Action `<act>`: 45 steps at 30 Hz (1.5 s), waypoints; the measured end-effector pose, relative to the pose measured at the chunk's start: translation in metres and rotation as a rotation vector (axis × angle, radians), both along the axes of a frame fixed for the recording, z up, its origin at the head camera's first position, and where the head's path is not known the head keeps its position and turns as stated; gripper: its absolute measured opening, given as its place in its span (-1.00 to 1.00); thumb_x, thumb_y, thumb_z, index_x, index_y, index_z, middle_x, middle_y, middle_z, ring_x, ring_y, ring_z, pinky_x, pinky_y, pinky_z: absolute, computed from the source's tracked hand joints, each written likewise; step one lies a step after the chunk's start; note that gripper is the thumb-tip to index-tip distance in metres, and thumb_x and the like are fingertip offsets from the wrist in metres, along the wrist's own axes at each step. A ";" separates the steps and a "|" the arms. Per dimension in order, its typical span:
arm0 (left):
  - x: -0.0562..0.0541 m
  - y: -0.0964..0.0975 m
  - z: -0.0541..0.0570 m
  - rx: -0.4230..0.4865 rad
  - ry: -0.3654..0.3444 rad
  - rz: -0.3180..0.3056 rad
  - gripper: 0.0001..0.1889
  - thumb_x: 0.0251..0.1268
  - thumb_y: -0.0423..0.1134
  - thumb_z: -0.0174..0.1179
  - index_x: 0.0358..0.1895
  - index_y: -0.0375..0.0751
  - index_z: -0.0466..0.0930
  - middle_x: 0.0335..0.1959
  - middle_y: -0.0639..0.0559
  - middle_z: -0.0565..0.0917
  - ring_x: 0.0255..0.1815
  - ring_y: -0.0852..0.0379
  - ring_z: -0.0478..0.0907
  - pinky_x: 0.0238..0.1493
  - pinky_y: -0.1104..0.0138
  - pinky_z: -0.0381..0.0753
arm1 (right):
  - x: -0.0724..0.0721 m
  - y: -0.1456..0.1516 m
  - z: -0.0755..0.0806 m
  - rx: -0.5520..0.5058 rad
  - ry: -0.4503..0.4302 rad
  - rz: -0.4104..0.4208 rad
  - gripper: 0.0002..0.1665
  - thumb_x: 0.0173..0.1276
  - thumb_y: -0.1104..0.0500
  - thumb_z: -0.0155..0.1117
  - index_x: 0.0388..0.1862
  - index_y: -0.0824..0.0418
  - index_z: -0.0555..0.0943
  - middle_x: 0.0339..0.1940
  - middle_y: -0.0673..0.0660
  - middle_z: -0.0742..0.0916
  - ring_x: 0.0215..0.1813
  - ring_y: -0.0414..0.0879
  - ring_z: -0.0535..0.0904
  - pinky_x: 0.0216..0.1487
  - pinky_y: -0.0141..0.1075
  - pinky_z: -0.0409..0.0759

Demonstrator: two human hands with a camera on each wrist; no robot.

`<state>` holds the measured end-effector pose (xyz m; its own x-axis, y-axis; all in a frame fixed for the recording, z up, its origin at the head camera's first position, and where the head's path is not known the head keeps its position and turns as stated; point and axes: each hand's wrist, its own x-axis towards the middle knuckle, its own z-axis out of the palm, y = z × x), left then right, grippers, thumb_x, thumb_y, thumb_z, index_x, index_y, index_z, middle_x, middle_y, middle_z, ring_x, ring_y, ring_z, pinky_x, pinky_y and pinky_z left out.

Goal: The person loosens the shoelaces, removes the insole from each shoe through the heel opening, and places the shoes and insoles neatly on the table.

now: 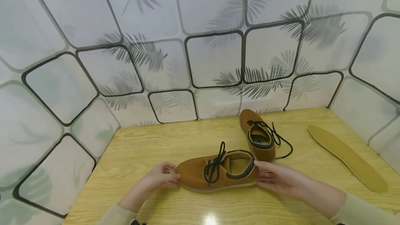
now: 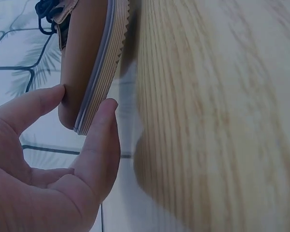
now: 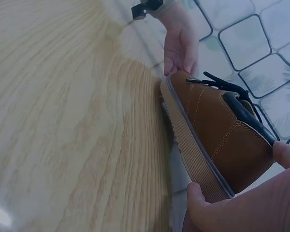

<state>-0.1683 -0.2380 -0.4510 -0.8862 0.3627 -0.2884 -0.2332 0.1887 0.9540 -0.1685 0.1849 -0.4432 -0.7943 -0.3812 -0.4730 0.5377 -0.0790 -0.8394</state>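
A brown shoe (image 1: 195,172) with tied black laces (image 1: 213,168) lies sideways between both hands, toe to the left. My left hand (image 1: 160,176) pinches its toe; in the left wrist view the thumb and a finger (image 2: 104,121) sit on either side of the toe and ribbed sole (image 2: 104,72). At the heel, my right hand (image 1: 279,178) grips with the thumb at the collar and fingers under the sole, as the right wrist view shows. Both wrist views show a gap under the sole, so the shoe is raised a little off the wooden table (image 1: 150,145).
A second brown shoe (image 1: 265,153) stands just behind the heel of the held one, toe pointing away, its black laces (image 1: 285,148) loose to the right. Farther right lies a flat tan insole (image 1: 347,159). A patterned white backdrop (image 1: 215,61) closes off the table's back and sides.
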 end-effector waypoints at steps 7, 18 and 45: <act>0.002 0.006 0.000 -0.008 -0.004 -0.052 -0.53 0.48 -0.35 0.26 0.24 -0.62 0.35 -0.08 -0.14 0.70 -0.15 0.15 0.76 0.05 0.29 0.82 | 0.002 0.015 -0.007 0.070 0.027 0.052 -0.14 0.64 -0.08 0.22 0.47 0.57 0.17 0.23 0.32 0.55 0.22 0.02 0.57 0.39 -0.08 0.66; 0.002 0.010 -0.006 0.034 -0.034 -0.073 -0.61 0.51 -0.37 0.22 0.21 -0.60 0.39 -0.15 -0.11 0.74 -0.20 0.18 0.78 -0.02 0.34 0.82 | 0.004 0.030 -0.014 0.121 0.040 0.096 -0.24 0.66 -0.10 0.18 0.36 0.53 0.23 0.13 0.24 0.52 0.14 0.00 0.54 0.20 -0.21 0.69; 0.007 0.013 -0.006 -0.013 0.032 -0.085 -0.59 0.52 -0.36 0.20 0.20 -0.65 0.39 -0.13 -0.13 0.73 -0.18 0.16 0.77 -0.01 0.31 0.83 | 0.002 0.055 -0.017 0.043 0.190 0.327 -0.54 0.68 0.12 0.11 0.22 0.51 0.60 -0.03 0.04 0.78 0.03 -0.19 0.74 0.17 -0.36 0.73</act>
<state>-0.1618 -0.2252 -0.4571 -0.8613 0.4334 -0.2650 -0.1848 0.2187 0.9581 -0.1663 0.2402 -0.4603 -0.7095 -0.6120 -0.3494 0.3628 0.1079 -0.9256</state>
